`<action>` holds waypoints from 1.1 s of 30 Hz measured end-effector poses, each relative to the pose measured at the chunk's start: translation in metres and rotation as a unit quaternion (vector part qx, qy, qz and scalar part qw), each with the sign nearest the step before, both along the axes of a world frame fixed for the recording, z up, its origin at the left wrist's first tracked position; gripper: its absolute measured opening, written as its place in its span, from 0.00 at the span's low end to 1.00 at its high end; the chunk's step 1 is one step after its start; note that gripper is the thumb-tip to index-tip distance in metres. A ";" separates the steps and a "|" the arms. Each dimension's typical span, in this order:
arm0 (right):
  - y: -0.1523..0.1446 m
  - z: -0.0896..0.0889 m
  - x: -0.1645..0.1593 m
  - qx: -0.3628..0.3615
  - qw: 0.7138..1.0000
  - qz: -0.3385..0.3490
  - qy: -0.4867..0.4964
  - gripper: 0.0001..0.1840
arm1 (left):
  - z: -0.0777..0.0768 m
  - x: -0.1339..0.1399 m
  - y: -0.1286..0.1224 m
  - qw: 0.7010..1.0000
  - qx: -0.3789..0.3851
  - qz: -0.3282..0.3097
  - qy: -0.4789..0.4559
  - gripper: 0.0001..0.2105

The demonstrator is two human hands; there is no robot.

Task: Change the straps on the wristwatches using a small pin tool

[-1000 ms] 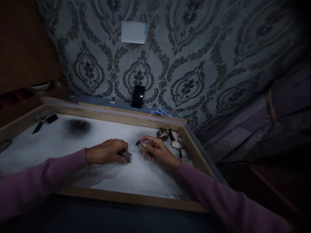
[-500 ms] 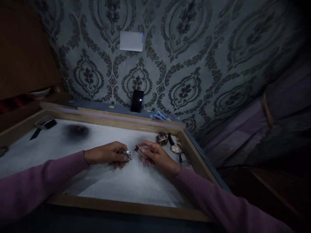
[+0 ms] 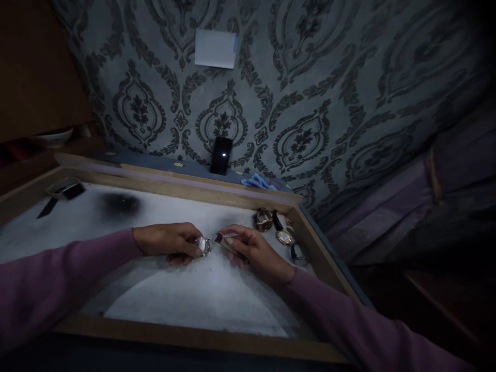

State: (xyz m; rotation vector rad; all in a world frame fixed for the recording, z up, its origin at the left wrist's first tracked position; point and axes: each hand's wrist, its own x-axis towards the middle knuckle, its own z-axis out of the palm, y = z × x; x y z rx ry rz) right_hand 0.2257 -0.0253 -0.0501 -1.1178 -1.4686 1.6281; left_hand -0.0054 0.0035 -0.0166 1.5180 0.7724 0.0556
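1. At the middle of a wood-rimmed tray (image 3: 201, 339), the left hand (image 3: 165, 242) pinches a small silver watch (image 3: 203, 247) between thumb and fingers by its left side, a hold that seems to leave its face and right edge exposed.

2. Just to the right, the right hand (image 3: 258, 253) pinches a flat, dark-ended strip (image 3: 221, 239), thumb on top; its tip points at the watch but appears apart from it. The angle likely keeps that end in sight.

3. Other watches, among them 1 with a gold-toned case (image 3: 284, 237), sit along the tray's right side, presumably out of the hands' way.

4. Beyond the far rim, a dark phone (image 3: 221, 155) leans upright, apparently propped by the patterned wall (image 3: 170, 111), left of a blue cloth (image 3: 257, 181).
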 end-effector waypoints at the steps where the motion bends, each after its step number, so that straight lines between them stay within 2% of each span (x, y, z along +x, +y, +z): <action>1: 0.000 0.000 0.000 0.001 1.000 0.003 -0.005 0.23 | 0.000 0.000 0.000 1.000 -0.001 0.002 0.000 0.13; 12: -0.003 0.001 -0.001 0.034 0.998 0.029 -0.039 0.20 | -0.003 -0.003 0.001 0.998 -0.037 0.044 -0.001 0.17; 33: -0.005 0.000 -0.003 0.068 0.995 0.049 -0.063 0.19 | -0.003 -0.003 0.001 0.999 -0.031 0.038 0.009 0.15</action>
